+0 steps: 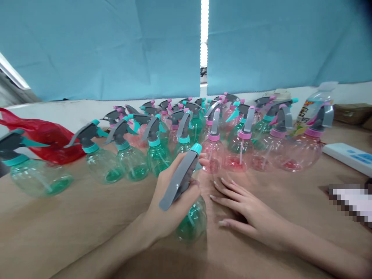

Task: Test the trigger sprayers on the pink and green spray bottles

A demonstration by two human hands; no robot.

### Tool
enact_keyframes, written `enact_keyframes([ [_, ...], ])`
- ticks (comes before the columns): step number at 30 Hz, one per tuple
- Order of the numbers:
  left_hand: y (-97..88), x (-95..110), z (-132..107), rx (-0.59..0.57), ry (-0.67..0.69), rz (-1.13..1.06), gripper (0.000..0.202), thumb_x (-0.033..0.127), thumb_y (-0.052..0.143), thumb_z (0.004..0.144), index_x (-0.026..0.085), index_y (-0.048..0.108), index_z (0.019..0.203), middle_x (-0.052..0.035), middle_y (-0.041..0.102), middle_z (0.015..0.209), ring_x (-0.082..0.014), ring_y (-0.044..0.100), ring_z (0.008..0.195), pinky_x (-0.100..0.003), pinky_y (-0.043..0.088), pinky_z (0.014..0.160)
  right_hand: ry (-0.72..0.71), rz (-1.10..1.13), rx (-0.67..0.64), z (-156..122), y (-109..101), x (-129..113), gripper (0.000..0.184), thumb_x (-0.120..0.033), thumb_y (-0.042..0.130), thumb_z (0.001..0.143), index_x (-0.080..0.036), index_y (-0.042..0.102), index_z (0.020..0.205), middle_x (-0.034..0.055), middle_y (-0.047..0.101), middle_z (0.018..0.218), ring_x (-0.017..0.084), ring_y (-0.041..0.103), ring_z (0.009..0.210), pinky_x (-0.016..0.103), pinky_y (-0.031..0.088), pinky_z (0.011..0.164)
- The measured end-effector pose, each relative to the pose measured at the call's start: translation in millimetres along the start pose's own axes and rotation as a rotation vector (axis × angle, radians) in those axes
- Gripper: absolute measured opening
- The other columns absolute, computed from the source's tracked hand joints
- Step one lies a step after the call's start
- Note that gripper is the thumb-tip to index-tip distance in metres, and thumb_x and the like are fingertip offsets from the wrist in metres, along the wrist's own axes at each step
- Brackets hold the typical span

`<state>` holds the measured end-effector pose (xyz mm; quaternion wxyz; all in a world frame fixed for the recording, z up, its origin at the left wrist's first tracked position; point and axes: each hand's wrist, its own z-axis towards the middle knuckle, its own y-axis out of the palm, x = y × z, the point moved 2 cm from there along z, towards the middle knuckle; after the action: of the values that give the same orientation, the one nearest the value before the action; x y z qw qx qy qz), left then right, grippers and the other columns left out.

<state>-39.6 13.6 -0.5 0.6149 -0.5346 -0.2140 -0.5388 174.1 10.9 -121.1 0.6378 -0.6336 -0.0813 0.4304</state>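
Note:
My left hand (pixel 171 201) is wrapped round the neck of a green spray bottle (pixel 193 223), whose grey trigger head has a turquoise nozzle pointing away from me. To the right, my right hand (pixel 250 213) lies palm down on the brown tabletop (pixel 95 217), fingers spread and holding nothing. Just beyond its fingertips stands a pink spray bottle (pixel 213 153) with a pink collar. Another green spray bottle (pixel 158 155) is behind my left hand, in a front row of several green and pink ones.
More spray bottles crowd the back by the white wall. A red plastic bag (pixel 55 143) lies at left. On the right are a clear drink bottle (pixel 315 100), a white box (pixel 351 157) and a blurred-out flat object (pixel 351 201). Blue sheeting (pixel 95 46) hangs behind.

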Motion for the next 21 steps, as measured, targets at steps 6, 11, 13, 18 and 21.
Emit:
enact_keyframes([
  [6,0.5,-0.1,-0.6,0.022,-0.019,0.024,0.022,0.019,0.051,0.075,0.025,0.056,0.095,0.0065,0.053,0.058,-0.0138,0.048,0.047,-0.027,0.04,0.048,-0.006,-0.022,-0.025,1.0,1.1,1.7,0.062,-0.056,0.054,0.093,-0.035,0.037,0.149,0.0007,0.022,0.16,0.033,0.015,0.147,0.06,0.022,0.116],
  [11,-0.1,1.8,-0.1,0.024,-0.028,0.006,0.019,0.017,0.051,0.071,0.026,0.05,0.088,0.0072,0.047,0.057,-0.0146,0.047,0.048,-0.028,0.038,0.049,0.003,-0.051,-0.049,0.4,0.9,1.9,0.062,-0.057,0.051,0.094,-0.035,0.035,0.149,0.0003,0.019,0.161,0.033,0.013,0.147,0.06,0.023,0.115],
  [13,-0.4,3.2,-0.1,0.023,-0.012,0.01,0.019,0.016,0.051,0.071,0.025,0.049,0.088,0.0072,0.045,0.057,-0.0142,0.046,0.048,-0.028,0.036,0.048,0.005,-0.049,-0.043,0.0,0.8,1.7,0.062,-0.057,0.052,0.094,-0.035,0.035,0.149,0.0002,0.019,0.161,0.033,0.014,0.147,0.06,0.023,0.115],
  [18,0.7,-2.2,-2.8,0.038,0.042,0.029,0.014,0.014,0.05,0.076,0.024,0.05,0.086,0.0056,0.05,0.064,-0.0125,0.048,0.052,-0.027,0.036,0.048,0.0,-0.052,-0.039,-0.4,1.4,1.2,0.061,-0.056,0.052,0.094,-0.035,0.036,0.149,-0.0005,0.019,0.161,0.032,0.013,0.147,0.058,0.023,0.116],
  [21,1.0,-11.6,-5.6,0.096,0.074,0.06,0.023,0.009,0.049,0.078,0.025,0.055,0.094,0.0038,0.06,0.076,-0.0131,0.054,0.063,-0.025,0.038,0.052,0.005,-0.041,-0.031,-0.6,1.0,0.2,0.061,-0.056,0.052,0.094,-0.034,0.036,0.149,-0.0006,0.019,0.161,0.032,0.014,0.147,0.058,0.022,0.116],
])
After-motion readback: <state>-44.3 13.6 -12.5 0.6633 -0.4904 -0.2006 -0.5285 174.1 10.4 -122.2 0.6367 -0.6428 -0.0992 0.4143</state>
